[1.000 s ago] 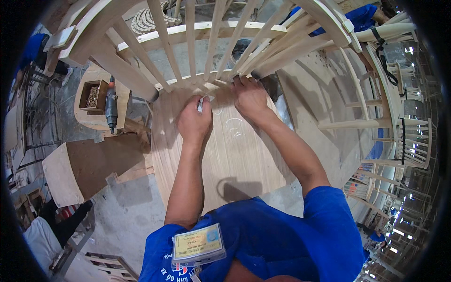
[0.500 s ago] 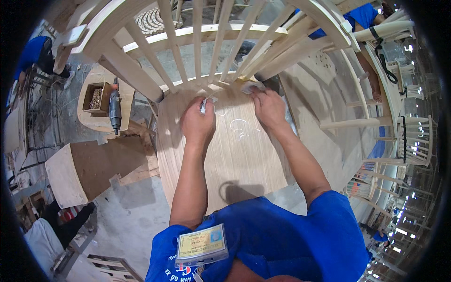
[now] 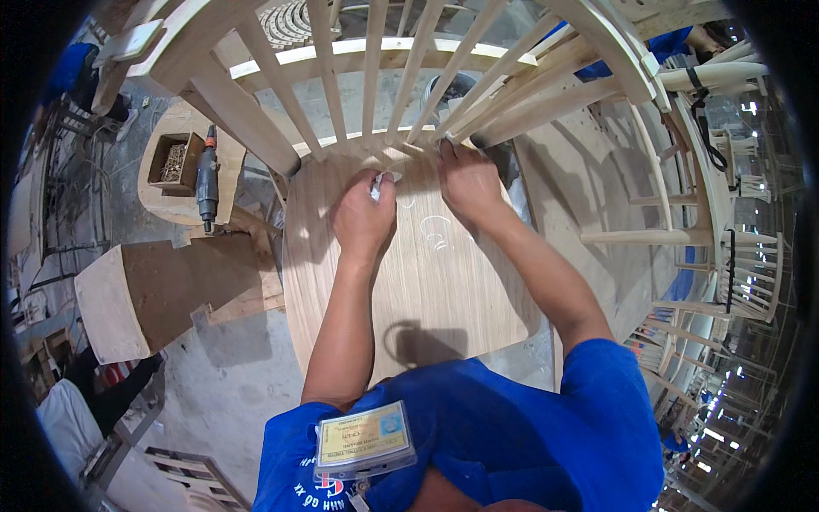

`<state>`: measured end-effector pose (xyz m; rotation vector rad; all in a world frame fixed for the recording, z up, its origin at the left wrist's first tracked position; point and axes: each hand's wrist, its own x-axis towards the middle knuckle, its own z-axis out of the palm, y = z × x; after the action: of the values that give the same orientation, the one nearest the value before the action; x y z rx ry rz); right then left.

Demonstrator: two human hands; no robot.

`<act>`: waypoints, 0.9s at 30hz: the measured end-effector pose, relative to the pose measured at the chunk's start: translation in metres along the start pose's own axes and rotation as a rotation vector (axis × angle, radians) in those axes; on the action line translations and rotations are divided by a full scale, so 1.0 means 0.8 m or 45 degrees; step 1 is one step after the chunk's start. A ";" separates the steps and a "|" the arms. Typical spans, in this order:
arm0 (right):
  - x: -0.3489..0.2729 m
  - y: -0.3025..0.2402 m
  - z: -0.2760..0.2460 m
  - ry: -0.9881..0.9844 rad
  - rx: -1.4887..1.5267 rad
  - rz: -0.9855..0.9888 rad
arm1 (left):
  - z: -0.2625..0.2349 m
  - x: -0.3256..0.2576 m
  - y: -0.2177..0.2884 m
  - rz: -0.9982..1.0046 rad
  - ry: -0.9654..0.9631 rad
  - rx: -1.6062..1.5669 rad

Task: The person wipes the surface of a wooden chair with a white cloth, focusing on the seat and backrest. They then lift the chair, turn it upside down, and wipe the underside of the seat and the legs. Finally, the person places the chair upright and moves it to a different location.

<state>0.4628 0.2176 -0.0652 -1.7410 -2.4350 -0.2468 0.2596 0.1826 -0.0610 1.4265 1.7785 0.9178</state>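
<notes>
A pale wooden chair seat (image 3: 426, 290) lies before me, with white curved marks drawn on its surface. Along its far edge rises a chair back of slim spindles (image 3: 373, 77). Over the seat's left half, my left hand (image 3: 365, 218) is closed on a crumpled white piece, like cloth or paper (image 3: 376, 187). My right hand (image 3: 471, 189) is farther forward, its fingers pinched at the foot of the right-hand spindles. A bit of pale material shows at those fingertips; most of it is hidden.
To the left, a small wooden stand (image 3: 153, 200) carries an open box of small fasteners (image 3: 177, 164) and a dark power driver (image 3: 207, 183). Below it is a brown block-shaped piece (image 3: 162, 294). Wooden chair frames (image 3: 682, 235) stand on the right. Other people in blue are at the edges.
My right hand has moved left and slightly forward, to the spindle bases, and the pale piece in it is now mostly covered. My left hand stays nearly in place, still holding the white piece.
</notes>
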 end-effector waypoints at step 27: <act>-0.013 -0.029 0.002 -0.207 0.240 0.164 | -0.009 0.009 -0.018 0.048 0.072 -0.010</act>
<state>0.4440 0.2012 -0.0698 -1.8882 -2.3484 0.1391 0.2450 0.1863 -0.0699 1.4468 1.7926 0.9931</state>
